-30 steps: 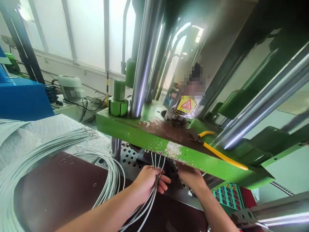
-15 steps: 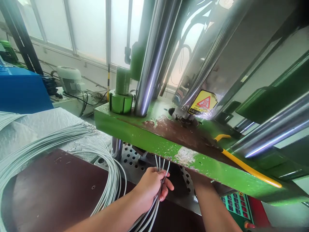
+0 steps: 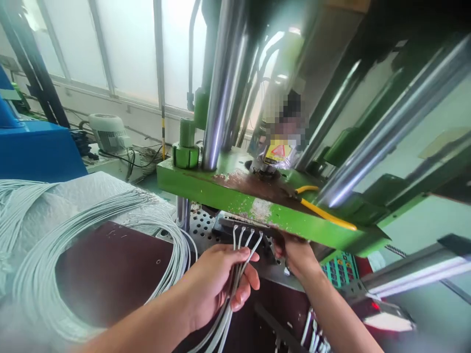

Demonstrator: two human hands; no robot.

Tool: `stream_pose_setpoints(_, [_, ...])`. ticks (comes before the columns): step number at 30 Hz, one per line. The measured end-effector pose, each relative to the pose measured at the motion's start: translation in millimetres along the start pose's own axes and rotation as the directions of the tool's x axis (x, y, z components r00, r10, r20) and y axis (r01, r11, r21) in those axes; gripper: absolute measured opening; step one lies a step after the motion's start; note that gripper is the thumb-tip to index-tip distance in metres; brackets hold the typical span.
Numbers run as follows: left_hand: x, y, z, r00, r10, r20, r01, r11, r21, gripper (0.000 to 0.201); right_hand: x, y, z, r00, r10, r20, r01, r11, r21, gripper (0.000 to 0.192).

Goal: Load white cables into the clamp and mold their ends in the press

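Observation:
My left hand (image 3: 217,282) is closed around a small bunch of thin white cables (image 3: 241,250). Their ends fan out upward into a dark mould (image 3: 235,223) under the green press plate (image 3: 235,203). My right hand (image 3: 294,252) reaches under that plate just right of the cables; its fingers are partly hidden by the plate, so their grip cannot be made out.
A large coil of white cables (image 3: 73,230) lies on the dark brown table (image 3: 114,264) at left. Steel columns (image 3: 221,83) rise from the plate. A yellow-handled tool (image 3: 324,213) rests on the plate. A green keypad (image 3: 338,269) sits at right.
My left hand has pulled back toward me with the cables, so their ends under the plate now show. The view has tilted down and back.

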State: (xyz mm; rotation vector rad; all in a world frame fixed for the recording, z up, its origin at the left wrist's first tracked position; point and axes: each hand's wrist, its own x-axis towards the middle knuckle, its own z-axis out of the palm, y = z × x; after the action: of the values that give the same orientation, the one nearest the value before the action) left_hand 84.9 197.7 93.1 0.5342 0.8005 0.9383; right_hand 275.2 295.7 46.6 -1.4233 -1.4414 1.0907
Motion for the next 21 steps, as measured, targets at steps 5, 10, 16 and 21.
stream_pose_setpoints(5, [-20,16,6.1,0.997,-0.041,-0.071,0.049,0.992,0.116,0.023,-51,10,-2,0.982,0.187,0.010,-0.187,0.980,0.067,0.034])
stream_pose_setpoints(10, [-19,17,8.0,0.995,-0.062,-0.082,0.077,0.976,0.203,0.022,-69,14,-3,0.959,0.280,0.053,-0.284,0.955,0.091,0.036])
stream_pose_setpoints(16, [-26,11,14.8,0.998,-0.043,-0.053,0.055,0.967,0.249,0.019,-70,21,-7,0.951,0.294,0.100,-0.298,0.955,0.020,0.040])
stream_pose_setpoints(21, [-47,-37,16.1,0.987,-0.137,-0.085,0.152,0.966,0.210,0.023,-77,32,-21,0.958,0.163,0.235,-0.121,0.976,-0.183,0.033])
